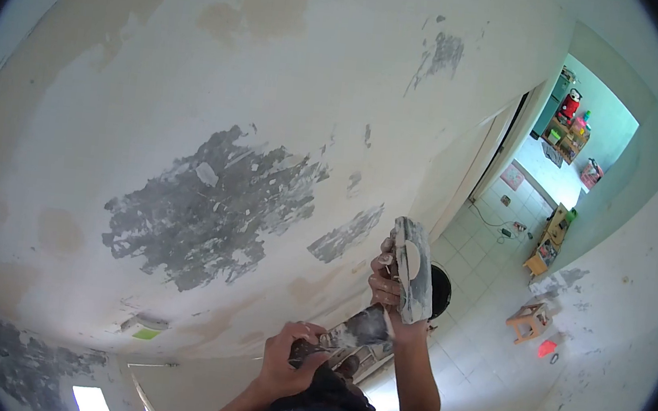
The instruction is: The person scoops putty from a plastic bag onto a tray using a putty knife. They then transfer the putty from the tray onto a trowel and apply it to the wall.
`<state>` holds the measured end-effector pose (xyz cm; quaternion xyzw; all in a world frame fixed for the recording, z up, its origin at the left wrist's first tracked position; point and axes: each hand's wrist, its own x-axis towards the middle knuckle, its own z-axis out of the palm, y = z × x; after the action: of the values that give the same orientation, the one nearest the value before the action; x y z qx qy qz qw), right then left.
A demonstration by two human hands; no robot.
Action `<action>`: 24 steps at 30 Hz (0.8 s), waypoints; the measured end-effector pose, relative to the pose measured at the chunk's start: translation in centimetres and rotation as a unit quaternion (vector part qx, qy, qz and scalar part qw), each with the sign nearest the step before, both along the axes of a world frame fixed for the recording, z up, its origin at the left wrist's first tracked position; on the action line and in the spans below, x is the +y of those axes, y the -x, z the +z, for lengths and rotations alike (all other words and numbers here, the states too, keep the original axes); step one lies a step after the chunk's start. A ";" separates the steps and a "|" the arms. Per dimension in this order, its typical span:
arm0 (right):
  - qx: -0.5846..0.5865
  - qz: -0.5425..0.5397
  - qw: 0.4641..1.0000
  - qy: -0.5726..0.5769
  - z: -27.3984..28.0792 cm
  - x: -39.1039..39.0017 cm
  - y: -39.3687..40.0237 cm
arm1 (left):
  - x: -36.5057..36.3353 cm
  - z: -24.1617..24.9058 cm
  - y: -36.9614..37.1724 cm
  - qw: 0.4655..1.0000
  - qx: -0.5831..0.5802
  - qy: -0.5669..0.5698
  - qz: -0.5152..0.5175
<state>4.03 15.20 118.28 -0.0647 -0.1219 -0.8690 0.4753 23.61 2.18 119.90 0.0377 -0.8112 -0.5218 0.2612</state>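
Note:
My left hand (293,356), at the bottom centre, is closed round the dark handle of a putty knife (364,327). The knife's wide, whitish-smeared blade points up and right, its end close to my right wrist. Higher up, my right hand (385,280) grips a flat plastering trowel (416,295) from its left side. A pale lump of putty (413,260) lies on the trowel's face. White smears coat my right fingers. Both tools are in front of the off-white wall (343,71), which has a large rough grey patch (221,202) and smaller grey streaks.
Beyond the trowel is a round black container (440,291), partly hidden. A wooden stool (529,321) and a red item (546,349) are on the tiled floor (487,302). A low wooden shelf (550,241) stands near the doorway. A green-marked box (145,331) sits on the wall.

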 end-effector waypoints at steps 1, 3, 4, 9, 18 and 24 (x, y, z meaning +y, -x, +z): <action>-0.002 0.004 1.000 -0.003 0.0 -0.2 0.1 | 0.0 0.2 0.2 1.000 -0.002 -0.003 0.004; 0.017 0.036 0.997 0.067 -0.1 -0.7 0.3 | 0.0 0.5 0.8 0.988 0.059 0.140 0.020; 0.016 0.038 0.997 0.066 0.0 -0.8 0.1 | -0.1 0.4 0.7 0.988 0.058 0.139 0.022; 0.003 0.015 0.998 0.053 1.2 -1.0 -0.7 | -0.8 -0.3 0.2 0.995 0.059 0.075 0.042; 0.083 -0.187 0.963 -0.175 1.2 -1.7 -2.0 | -0.2 1.7 1.2 0.997 0.044 0.067 0.012; 0.077 -0.224 0.961 -0.141 0.8 -1.6 -1.9 | 0.7 3.7 0.4 0.998 -0.043 0.044 0.029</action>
<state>5.91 13.57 119.03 -0.0889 0.0566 -0.9540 0.2805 23.16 2.91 123.61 0.0720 -0.8426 -0.4756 0.2420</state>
